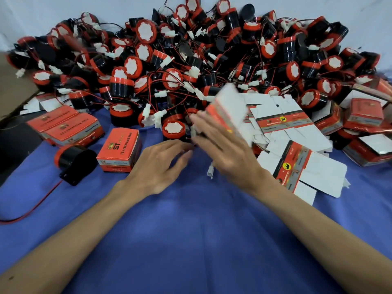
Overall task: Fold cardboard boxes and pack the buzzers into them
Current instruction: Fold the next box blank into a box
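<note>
A big pile of red-and-black buzzers (191, 60) with red wires and white plugs fills the far side of the blue cloth (191, 230). My right hand (229, 153) is blurred and holds a flat red-and-white cardboard box (229, 107) tilted up above the pile's front edge. My left hand (157, 166) rests low over the cloth with relaxed fingers, holding nothing. Its fingertips lie just below a buzzer (174, 129) that stands with its white face up. More flat box blanks (284, 122) lie spread to the right.
Closed red boxes stand at the left (119, 149) and further back left (63, 126). A lone buzzer (74, 160) lies on its side beside them, its red wire trailing left. More red boxes (364, 115) are heaped at the right. A brown carton (12, 81) borders the far left.
</note>
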